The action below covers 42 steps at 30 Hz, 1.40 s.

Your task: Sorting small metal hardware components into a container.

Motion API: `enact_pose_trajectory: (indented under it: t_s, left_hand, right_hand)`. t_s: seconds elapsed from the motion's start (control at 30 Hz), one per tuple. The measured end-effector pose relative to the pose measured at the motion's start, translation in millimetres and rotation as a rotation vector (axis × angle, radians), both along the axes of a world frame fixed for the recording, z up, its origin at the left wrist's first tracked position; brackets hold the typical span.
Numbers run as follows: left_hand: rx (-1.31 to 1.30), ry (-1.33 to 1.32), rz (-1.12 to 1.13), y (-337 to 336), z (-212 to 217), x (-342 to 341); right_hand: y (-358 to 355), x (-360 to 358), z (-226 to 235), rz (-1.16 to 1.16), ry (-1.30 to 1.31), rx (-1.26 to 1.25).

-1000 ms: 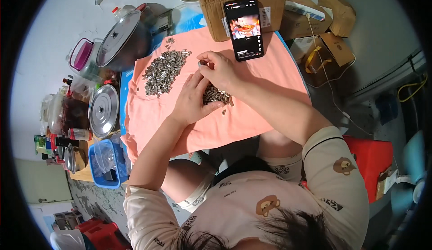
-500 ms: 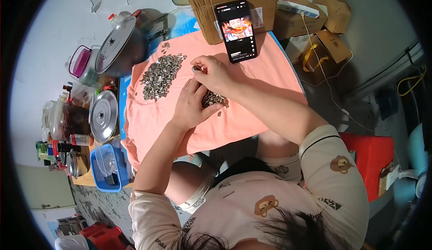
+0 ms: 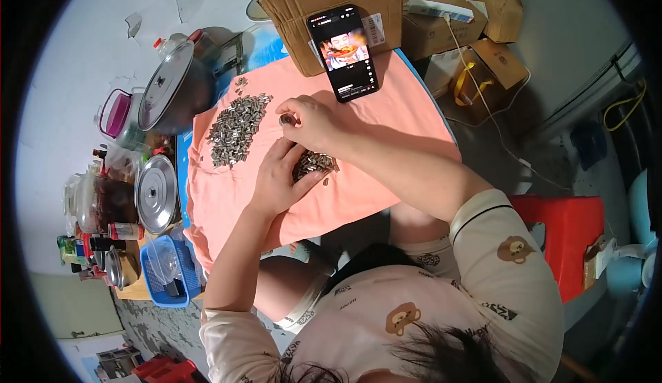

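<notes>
On a pink cloth [image 3: 372, 148], my right hand [image 3: 314, 124] is closed, with thumb and fingers pinching a small dark-ended bundle of metal pieces [image 3: 287, 119]; how many is hidden. Just below it, my left hand [image 3: 272, 176] rests with its thumb spread away from the fingers, curving round a small pile of short metal cylinders [image 3: 314, 166]. Its fingertips are partly covered by my right hand. Farther left spreads a larger pile of silvery metal cylinders [image 3: 238, 131], with a few loose ones beyond it.
A phone [image 3: 343, 52] leans on a cardboard box [image 3: 331, 7] at the far edge. Left of the cloth stand a lidded pot [image 3: 169, 83], a metal lid [image 3: 156, 193] and a blue basket [image 3: 165, 273]. A red stool [image 3: 565, 238] is at right.
The view has shifted slightly, so the table appears lower and farther left. The dark end of the bundle in my right hand now shows more clearly. My left hand stays by the small pile.
</notes>
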<state>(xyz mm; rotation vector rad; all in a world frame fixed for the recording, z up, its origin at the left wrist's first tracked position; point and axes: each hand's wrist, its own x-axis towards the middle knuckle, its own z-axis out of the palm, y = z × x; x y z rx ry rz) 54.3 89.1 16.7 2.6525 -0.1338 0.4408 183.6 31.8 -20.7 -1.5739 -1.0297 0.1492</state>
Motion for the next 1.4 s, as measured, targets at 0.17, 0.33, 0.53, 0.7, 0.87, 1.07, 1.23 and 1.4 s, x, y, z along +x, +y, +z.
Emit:
enact_pose_trajectory:
  t_s: [0.17, 0.33, 0.53, 0.7, 0.87, 1.07, 1.23, 1.4]
  left_hand:
    - [-0.047, 0.025, -0.022, 0.2, 0.4, -6.4]
    - [-0.122, 0.009, 0.003, 2.5, -2.8, -7.8]
    - [-0.231, 0.047, 0.045, 2.0, -2.9, -7.8]
    - [-0.256, 0.067, 0.022, 0.3, -1.9, -13.1]
    - [-0.313, 0.036, 0.009, -0.2, -2.0, -13.4]
    - [-0.515, -0.082, 0.007, 6.0, -11.5, -14.9]
    - [-0.488, -0.089, 0.014, 7.3, -11.1, -15.6]
    - [-0.494, -0.055, 0.006, 10.0, -12.5, -16.6]
  right_hand:
    - [-0.7, -2.0, 1.1, 0.021, -0.178, -0.014]
    - [5.4, 8.6, -2.6, -0.068, -0.159, -0.013]
    - [8.7, 9.2, -6.1, -0.108, -0.182, -0.052]
    - [8.7, 9.3, -5.5, -0.078, -0.203, -0.125]
    - [4.0, 10.3, -3.6, -0.040, -0.225, -0.166]
    - [-2.6, 8.1, 5.9, -0.021, -0.301, -0.256]
    - [-4.3, 7.7, 4.5, -0.020, -0.322, -0.252]
    - [-6.8, 7.6, 7.1, 0.013, -0.347, -0.260]
